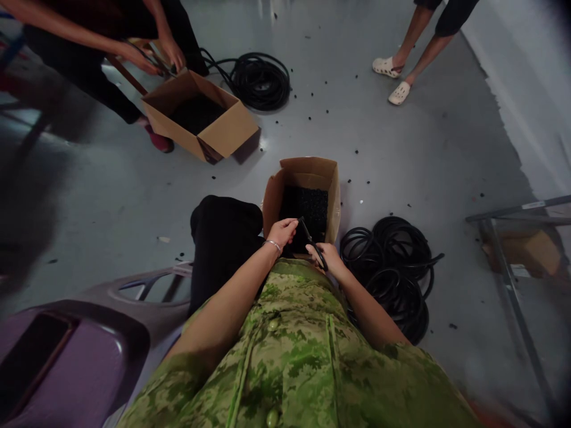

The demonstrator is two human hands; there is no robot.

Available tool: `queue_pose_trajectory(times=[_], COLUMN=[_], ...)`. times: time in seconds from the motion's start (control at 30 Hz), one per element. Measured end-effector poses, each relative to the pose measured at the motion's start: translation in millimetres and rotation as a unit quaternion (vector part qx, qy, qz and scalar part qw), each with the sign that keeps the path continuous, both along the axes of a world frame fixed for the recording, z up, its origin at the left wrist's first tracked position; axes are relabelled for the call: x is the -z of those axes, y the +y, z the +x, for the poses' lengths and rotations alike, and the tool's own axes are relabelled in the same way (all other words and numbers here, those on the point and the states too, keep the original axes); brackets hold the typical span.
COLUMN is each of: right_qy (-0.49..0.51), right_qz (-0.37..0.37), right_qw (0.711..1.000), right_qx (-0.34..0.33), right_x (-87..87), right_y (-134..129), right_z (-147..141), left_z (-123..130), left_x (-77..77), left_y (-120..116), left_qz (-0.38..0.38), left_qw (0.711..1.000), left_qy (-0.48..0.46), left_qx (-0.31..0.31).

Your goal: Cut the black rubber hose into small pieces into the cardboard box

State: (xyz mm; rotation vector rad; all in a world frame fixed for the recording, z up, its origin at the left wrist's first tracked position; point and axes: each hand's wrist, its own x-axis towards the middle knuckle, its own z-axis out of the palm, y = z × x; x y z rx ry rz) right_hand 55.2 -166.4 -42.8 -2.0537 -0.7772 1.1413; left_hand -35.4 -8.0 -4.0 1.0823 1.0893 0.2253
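My right hand (pixel 328 257) is closed round the black handles of scissors (pixel 317 249), whose blades point up and left toward my other hand. My left hand (pixel 285 230), with a bracelet at the wrist, pinches a small black piece (pixel 301 220) at the blade tips. Whether this piece is the end of a tube I cannot tell. Both hands are over the near edge of an open cardboard box (pixel 333 202). Many tiny black pieces (pixel 312 205) lie inside it. Beside my right forearm, coils of black tubing (pixel 388 261) rest on the floor.
Ahead to the left, a co-worker's hands (pixel 172 56) work above another cardboard box (pixel 232 128), near a second black coil (pixel 263 80). Another person's feet in pale clogs (pixel 398 93) stand far right. A purple chair (pixel 89 356) is at left, a metal frame (pixel 513 285) at right.
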Motion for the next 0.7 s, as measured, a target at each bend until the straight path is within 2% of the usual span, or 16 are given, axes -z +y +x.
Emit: queue_pose_trajectory(times=[0.53, 0.7], right_qy=[-0.078, -0.085], right_qz=[-0.018, -0.021], right_qw=[0.995, 0.995], right_qx=[-0.059, -0.057], right_x=[-3.2, -7.8], right_y=[1.6, -0.9], right_z=[0.7, 0.0], left_z=[-0.6, -0.3], left_x=[-3.8, -1.2], left_y=[-0.9, -0.8], left_qz=[0.006, 0.011], left_qw=[1.000, 1.000], left_qy=[0.006, 0.010], left_qx=[0.007, 0.001])
